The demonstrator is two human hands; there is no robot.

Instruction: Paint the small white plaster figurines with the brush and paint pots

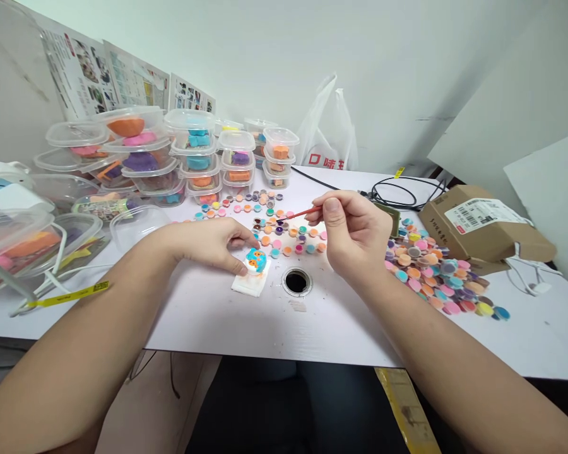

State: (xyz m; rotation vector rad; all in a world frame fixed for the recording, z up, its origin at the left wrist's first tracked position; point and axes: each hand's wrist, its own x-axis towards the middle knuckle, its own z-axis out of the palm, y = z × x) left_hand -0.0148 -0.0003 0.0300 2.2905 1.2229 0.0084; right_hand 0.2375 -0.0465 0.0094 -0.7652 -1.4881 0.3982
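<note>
My left hand [213,243] rests on the white table [208,315] and pinches a small blue and orange painted figure [256,259], which sits on a folded white tissue [250,283]. My right hand [353,233] is raised just right of it and holds a thin red paintbrush [301,214] whose tip points left over rows of small paint pots [284,233].
Stacks of clear lidded tubs with coloured clay [194,154] stand at the back left. A heap of loose paint pots [435,271] lies to the right, beside a cardboard box [483,227]. A cable hole [296,281] opens in the table near the tissue. Black cables [397,189] and a plastic bag [329,135] lie behind.
</note>
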